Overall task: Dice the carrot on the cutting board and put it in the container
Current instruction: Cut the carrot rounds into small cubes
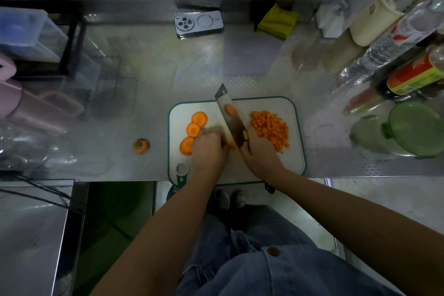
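The carrot (230, 145) lies centred on the board (294, 161), pinned steady by our left hand (209, 149) so our right hand (260, 154), gripping the knife (231, 118), can chop; dice (270, 130) pile on its right, slices (193, 128) left, container (415, 127) farther right.

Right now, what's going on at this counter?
A person is dicing carrot on the cutting board. The right hand grips the knife, its blade down beside the left hand, which holds a carrot piece. Three slices wait to the left; a pile of dice lies on the right. The green container stands off the board, further right.
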Tool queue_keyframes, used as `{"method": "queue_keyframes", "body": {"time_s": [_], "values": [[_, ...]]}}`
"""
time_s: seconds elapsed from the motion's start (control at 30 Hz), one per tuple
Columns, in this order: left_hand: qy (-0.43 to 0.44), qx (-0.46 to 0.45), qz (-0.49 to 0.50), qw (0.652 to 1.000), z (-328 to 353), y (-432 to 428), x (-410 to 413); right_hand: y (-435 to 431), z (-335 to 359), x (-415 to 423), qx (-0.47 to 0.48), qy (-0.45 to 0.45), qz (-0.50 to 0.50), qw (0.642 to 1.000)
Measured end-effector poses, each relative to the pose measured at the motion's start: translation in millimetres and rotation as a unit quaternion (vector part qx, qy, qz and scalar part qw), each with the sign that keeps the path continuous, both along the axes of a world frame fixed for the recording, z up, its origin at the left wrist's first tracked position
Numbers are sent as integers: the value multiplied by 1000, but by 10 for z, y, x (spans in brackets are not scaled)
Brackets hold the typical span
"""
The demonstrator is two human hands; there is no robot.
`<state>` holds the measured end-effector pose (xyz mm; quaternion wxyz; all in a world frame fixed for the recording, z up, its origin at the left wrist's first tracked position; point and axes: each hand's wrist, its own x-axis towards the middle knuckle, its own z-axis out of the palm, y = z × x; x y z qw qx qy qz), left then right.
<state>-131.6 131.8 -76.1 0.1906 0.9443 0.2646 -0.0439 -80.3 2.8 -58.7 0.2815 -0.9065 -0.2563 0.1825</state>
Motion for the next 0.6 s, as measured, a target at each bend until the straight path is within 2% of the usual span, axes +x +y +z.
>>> {"method": "queue_keyframes", "body": {"time_s": [0.17,0.6], "values": [[-9,11,2,1000,24,2,-57,-12,9,-83,-15,-16,34,999],[3,18,8,1000,-44,5,-45,93,-58,-111,-35,-1,28,999]]}}
